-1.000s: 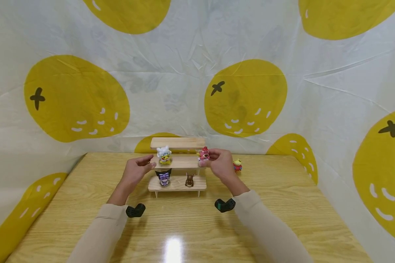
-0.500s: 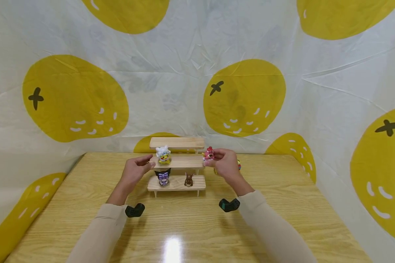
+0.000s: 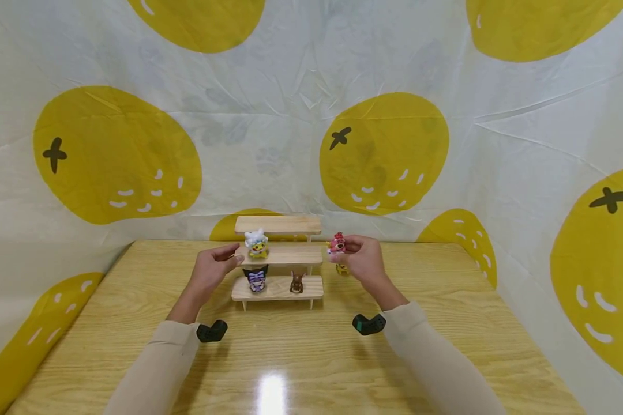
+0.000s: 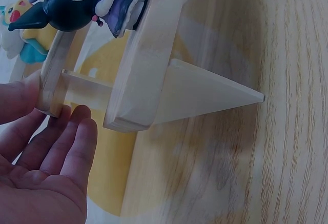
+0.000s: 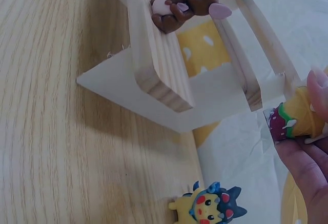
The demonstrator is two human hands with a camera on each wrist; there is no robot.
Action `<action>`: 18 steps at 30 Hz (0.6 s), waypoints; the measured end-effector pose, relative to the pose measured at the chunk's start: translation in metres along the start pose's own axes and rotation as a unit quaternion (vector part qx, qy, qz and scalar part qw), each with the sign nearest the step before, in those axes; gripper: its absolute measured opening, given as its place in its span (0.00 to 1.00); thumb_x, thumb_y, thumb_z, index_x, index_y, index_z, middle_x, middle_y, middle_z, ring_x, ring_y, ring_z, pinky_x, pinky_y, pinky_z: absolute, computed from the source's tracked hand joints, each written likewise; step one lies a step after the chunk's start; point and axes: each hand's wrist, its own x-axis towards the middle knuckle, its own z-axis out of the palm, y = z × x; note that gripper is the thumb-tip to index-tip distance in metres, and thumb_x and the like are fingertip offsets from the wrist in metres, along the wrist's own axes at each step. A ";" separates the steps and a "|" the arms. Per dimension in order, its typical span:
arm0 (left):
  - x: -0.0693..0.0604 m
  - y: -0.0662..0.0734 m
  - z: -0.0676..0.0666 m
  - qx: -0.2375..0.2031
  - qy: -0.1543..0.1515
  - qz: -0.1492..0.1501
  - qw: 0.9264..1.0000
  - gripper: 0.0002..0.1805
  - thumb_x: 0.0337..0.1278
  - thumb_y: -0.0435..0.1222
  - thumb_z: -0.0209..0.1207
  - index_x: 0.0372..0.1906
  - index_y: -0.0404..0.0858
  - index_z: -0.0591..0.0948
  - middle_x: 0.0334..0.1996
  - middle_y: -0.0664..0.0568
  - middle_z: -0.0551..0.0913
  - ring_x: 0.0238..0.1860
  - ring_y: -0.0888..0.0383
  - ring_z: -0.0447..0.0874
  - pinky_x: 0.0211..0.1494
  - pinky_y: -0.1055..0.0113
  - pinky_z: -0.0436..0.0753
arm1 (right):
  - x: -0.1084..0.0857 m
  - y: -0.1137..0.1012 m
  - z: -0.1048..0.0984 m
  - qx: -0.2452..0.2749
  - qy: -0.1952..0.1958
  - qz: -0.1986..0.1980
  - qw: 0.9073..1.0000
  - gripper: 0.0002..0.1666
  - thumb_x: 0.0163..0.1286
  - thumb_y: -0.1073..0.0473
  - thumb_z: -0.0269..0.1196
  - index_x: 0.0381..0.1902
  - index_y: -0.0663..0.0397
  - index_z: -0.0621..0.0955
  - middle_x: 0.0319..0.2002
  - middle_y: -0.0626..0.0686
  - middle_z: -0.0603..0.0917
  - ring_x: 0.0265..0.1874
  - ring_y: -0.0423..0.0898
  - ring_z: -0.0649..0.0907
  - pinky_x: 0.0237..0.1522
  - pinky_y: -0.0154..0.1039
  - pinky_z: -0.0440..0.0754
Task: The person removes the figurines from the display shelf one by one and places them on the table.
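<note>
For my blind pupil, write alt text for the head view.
A right hand holds a pink bear figurine beside a three-tier wooden stand the left hand grips. A white-hooded Pikachu stands on its middle shelf, Kuromi and a brown mouse on the bottom shelf.

Fruit-print cloth (image 3: 270, 155) behind wooden table (image 3: 306, 351)

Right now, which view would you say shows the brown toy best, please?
The right wrist view: the brown toy appears large, though sideways. The head view shows it small on the bottom shelf; the left wrist view lacks it.
</note>
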 end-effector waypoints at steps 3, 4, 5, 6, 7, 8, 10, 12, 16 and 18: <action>-0.001 -0.001 -0.001 -0.001 0.000 0.001 1.000 0.30 0.74 0.38 0.62 0.75 0.34 0.73 0.74 0.39 0.74 0.78 0.45 0.69 0.74 0.62 0.78 | -0.001 0.003 -0.002 -0.004 0.000 0.001 1.000 0.26 0.58 0.69 0.78 0.56 0.68 0.86 0.49 0.67 0.90 0.43 0.47 0.90 0.40 0.31 0.91; -0.001 -0.001 -0.001 -0.001 0.001 0.003 1.000 0.30 0.73 0.39 0.63 0.75 0.34 0.73 0.74 0.39 0.74 0.78 0.45 0.69 0.74 0.61 0.78 | -0.001 0.004 -0.004 -0.003 0.000 0.003 1.000 0.26 0.58 0.69 0.78 0.56 0.68 0.86 0.49 0.67 0.90 0.43 0.47 0.90 0.40 0.30 0.91; -0.001 0.000 -0.001 0.000 0.001 0.004 1.000 0.30 0.73 0.39 0.63 0.75 0.35 0.73 0.74 0.39 0.74 0.77 0.45 0.69 0.74 0.61 0.78 | 0.000 0.005 -0.004 -0.004 0.000 0.003 1.000 0.26 0.58 0.69 0.78 0.56 0.68 0.86 0.49 0.67 0.90 0.43 0.47 0.90 0.40 0.30 0.90; -0.001 0.000 -0.001 0.000 0.001 0.005 1.000 0.30 0.73 0.39 0.63 0.74 0.34 0.73 0.74 0.39 0.74 0.77 0.45 0.69 0.74 0.61 0.78 | 0.000 0.005 -0.005 -0.003 0.000 0.005 1.000 0.26 0.59 0.69 0.77 0.56 0.68 0.86 0.50 0.66 0.90 0.43 0.46 0.90 0.40 0.29 0.90; -0.001 0.000 -0.001 0.000 0.000 0.006 1.000 0.30 0.73 0.39 0.63 0.74 0.34 0.73 0.74 0.39 0.74 0.77 0.45 0.70 0.74 0.61 0.79 | 0.000 0.005 -0.006 -0.004 -0.001 0.006 1.000 0.26 0.59 0.69 0.77 0.56 0.68 0.86 0.50 0.67 0.90 0.43 0.46 0.90 0.40 0.29 0.90; -0.001 0.000 -0.001 0.001 0.000 0.006 1.000 0.30 0.73 0.39 0.63 0.74 0.34 0.73 0.74 0.39 0.74 0.77 0.45 0.70 0.74 0.62 0.79 | 0.000 0.006 -0.007 -0.004 -0.001 0.006 1.000 0.26 0.59 0.69 0.78 0.56 0.68 0.86 0.50 0.67 0.90 0.43 0.46 0.90 0.39 0.28 0.90; -0.001 0.000 -0.001 0.002 -0.001 0.005 1.000 0.30 0.73 0.39 0.63 0.75 0.35 0.73 0.73 0.39 0.74 0.77 0.45 0.70 0.73 0.62 0.79 | 0.000 0.007 -0.008 -0.006 0.000 0.008 1.000 0.25 0.59 0.69 0.78 0.55 0.68 0.86 0.50 0.67 0.90 0.43 0.45 0.90 0.38 0.27 0.89; -0.001 -0.001 -0.001 0.002 -0.001 0.004 1.000 0.30 0.73 0.39 0.63 0.75 0.35 0.73 0.74 0.39 0.74 0.77 0.45 0.70 0.73 0.62 0.79 | 0.000 0.008 -0.009 -0.007 0.002 0.010 1.000 0.25 0.59 0.69 0.78 0.55 0.68 0.86 0.50 0.67 0.90 0.42 0.44 0.90 0.38 0.26 0.88; -0.001 -0.001 -0.001 0.003 0.001 0.003 1.000 0.30 0.73 0.39 0.63 0.75 0.35 0.73 0.73 0.39 0.74 0.77 0.45 0.70 0.73 0.63 0.80 | 0.001 0.011 -0.012 -0.006 0.003 0.009 1.000 0.26 0.59 0.69 0.77 0.56 0.69 0.86 0.50 0.67 0.90 0.41 0.41 0.89 0.38 0.25 0.88; -0.001 -0.001 -0.001 0.003 0.002 0.002 1.000 0.30 0.73 0.39 0.63 0.74 0.35 0.73 0.73 0.39 0.74 0.77 0.45 0.71 0.73 0.64 0.80 | 0.001 0.012 -0.013 -0.004 0.004 0.010 1.000 0.26 0.59 0.69 0.77 0.56 0.70 0.85 0.50 0.67 0.90 0.40 0.40 0.88 0.38 0.25 0.87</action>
